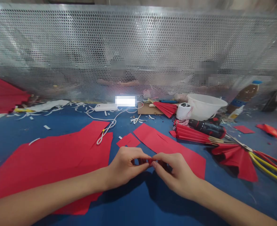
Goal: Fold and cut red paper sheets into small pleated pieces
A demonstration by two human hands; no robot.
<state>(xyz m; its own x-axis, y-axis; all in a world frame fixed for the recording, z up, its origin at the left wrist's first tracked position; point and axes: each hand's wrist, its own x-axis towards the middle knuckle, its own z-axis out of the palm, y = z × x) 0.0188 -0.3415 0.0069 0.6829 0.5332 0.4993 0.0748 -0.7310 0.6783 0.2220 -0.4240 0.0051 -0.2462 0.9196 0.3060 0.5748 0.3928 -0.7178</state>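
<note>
My left hand and my right hand meet above the blue table, fingertips pinched together on a small folded red paper piece. Both hands are closed around it; most of the piece is hidden by the fingers. A long red paper strip lies just behind my right hand. A large red paper sheet lies flat under my left forearm.
Folded red paper fans with yellow and red sticks lie at the right beside a black-and-red power tool. A white bowl, thread spool, brown bottle and white power bank stand before a perforated metal screen. People sit behind it.
</note>
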